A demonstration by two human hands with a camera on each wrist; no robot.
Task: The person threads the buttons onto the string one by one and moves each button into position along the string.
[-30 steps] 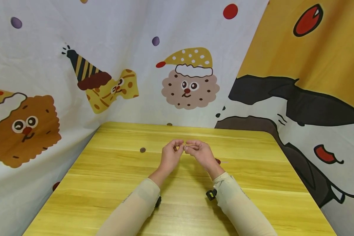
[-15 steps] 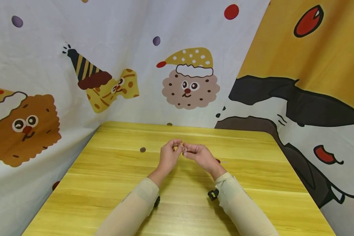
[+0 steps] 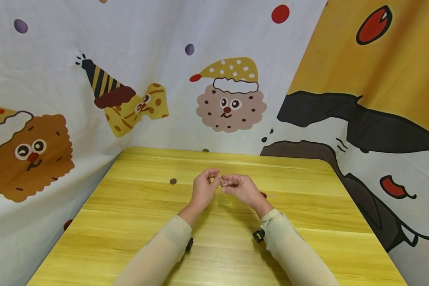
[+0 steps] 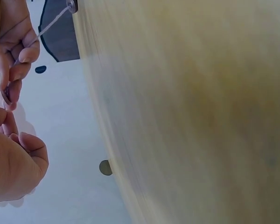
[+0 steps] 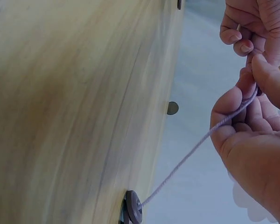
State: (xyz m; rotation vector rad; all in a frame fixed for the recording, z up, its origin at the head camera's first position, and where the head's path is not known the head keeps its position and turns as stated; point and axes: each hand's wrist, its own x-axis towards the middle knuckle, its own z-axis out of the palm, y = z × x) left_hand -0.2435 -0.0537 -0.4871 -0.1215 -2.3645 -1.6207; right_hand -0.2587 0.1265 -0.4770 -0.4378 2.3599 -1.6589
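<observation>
At the middle of the table both hands meet in the air. My right hand pinches a small brown button, with a pale lilac cord running across its fingers. Fingertips of my left hand are at the button's left side, thumb and finger pinched together. A short cord tip pokes out among the left fingers in the right wrist view. The cord leads down to a dark round button near the table top; in the head view a red button lies behind the right wrist.
Another brown button lies on the wooden table, left of the hands. From the red button a thin pale cord tail extends right. A cartoon-printed cloth hangs behind the table.
The left hand has shifted slightly left. The right fingers have shifted, and the button between them now shows its round face; the cord stretch seen across those fingers earlier no longer shows in the head view.
</observation>
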